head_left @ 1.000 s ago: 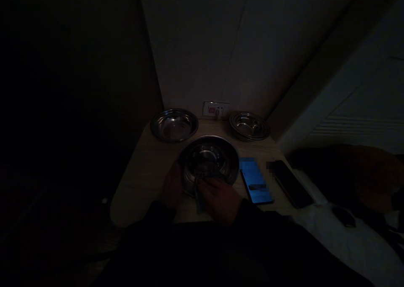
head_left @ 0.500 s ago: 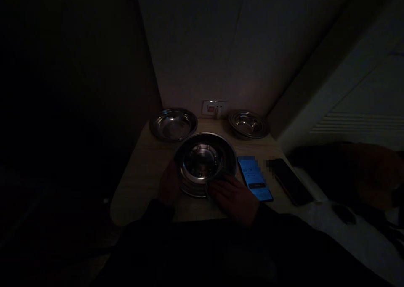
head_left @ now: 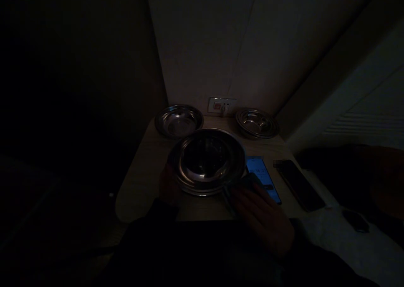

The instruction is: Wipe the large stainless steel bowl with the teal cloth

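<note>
A shiny steel basin is at the middle of the small table, its hollow dark and its rim catching light. At its left side my left hand grips the rim, though deep shadow hides most of the fingers. My right hand holds a dark bluish cloth under its fingers, just off the basin's front right rim. Beside that hand lies a lit phone, partly covered by the cloth and fingers.
Behind the basin, a steel dish stands at the back left and stacked steel bowls at the back right. A dark phone lies on the table's right. A wall socket holds a plug. The room is very dim.
My right hand has moved right and outward with the cloth, away from the basin's front rim. The basin appears larger and slightly raised, with my left hand still at its left side.
</note>
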